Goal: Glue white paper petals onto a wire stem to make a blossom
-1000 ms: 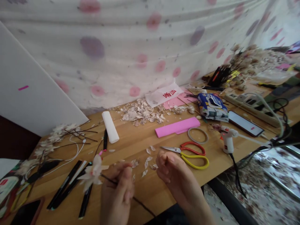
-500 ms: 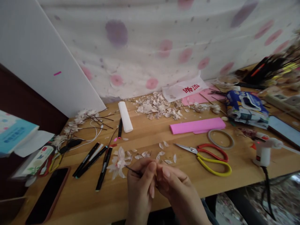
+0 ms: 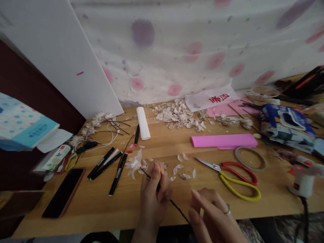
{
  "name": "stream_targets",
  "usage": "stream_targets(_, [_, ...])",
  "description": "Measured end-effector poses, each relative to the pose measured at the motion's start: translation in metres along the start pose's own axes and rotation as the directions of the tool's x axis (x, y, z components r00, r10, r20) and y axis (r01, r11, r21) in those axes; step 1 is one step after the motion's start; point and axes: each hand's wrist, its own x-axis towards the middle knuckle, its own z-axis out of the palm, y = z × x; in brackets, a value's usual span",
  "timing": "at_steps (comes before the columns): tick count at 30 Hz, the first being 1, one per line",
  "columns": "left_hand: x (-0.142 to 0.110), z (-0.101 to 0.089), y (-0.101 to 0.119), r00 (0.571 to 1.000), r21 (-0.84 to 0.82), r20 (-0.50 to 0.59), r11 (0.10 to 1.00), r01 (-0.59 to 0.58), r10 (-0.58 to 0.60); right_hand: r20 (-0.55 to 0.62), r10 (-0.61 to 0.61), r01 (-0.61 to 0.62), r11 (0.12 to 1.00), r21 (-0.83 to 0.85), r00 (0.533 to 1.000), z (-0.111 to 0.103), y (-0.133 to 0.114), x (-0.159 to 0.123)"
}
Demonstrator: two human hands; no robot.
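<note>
An artificial flower with pale pinkish-white petals (image 3: 135, 163) points left over the table. Its dark, thin stem (image 3: 178, 208) runs down to the right through my left hand (image 3: 155, 189), which is closed around it. My right hand (image 3: 212, 212), with a ring on one finger, is at the stem's lower end with curled fingers. Whether it touches the stem, or pinches something small, cannot be made out. Several loose petals (image 3: 179, 167) lie on the wooden table (image 3: 96, 206) just beyond my hands.
Scissors (image 3: 227, 172), a tape roll (image 3: 249, 158) and a glue gun (image 3: 301, 175) lie right. Pink folded paper (image 3: 224, 140), a white roll (image 3: 143, 124) and a petal heap (image 3: 177, 114) are behind. Markers (image 3: 118, 173) and a phone (image 3: 64, 192) lie left.
My right hand has separated from my left and moved down to the right, exposing the lower stem. My left hand still holds the flower. The camera view has shifted left.
</note>
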Motion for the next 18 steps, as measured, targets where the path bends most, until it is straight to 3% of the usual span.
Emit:
stream_targets(5, [0.003,0.001,-0.001,0.996,0.020,0.048,0.997,0.076,-0.077,-0.042,0.029,-0.032,0.998,-0.062,0.999,-0.005,0.003,0.014])
stream_targets(9, [0.006,0.005,-0.002,0.991,0.001,0.060,0.992,0.123,-0.123,0.189,0.153,-0.128,0.982,-0.139,0.970,-0.012,0.015,0.011])
stream_targets(11, [0.008,0.006,-0.002,0.991,-0.009,0.039,0.992,0.130,-0.129,0.345,0.271,-0.248,0.962,-0.109,0.899,-0.013,0.021,0.001])
stream_targets(15, [0.009,0.007,-0.002,0.995,-0.030,0.017,0.995,0.098,-0.098,0.599,0.460,-0.518,0.851,-0.088,0.655,-0.013,0.025,-0.017])
stream_targets(17, [0.007,0.008,-0.003,0.998,-0.039,0.010,0.997,0.063,-0.063,0.615,0.472,-0.533,0.841,-0.097,0.632,-0.014,0.023,-0.018])
stream_targets(18, [0.005,0.009,-0.003,0.999,-0.044,0.007,0.998,0.041,-0.041,0.596,0.463,-0.512,0.853,-0.099,0.656,-0.015,0.022,-0.017])
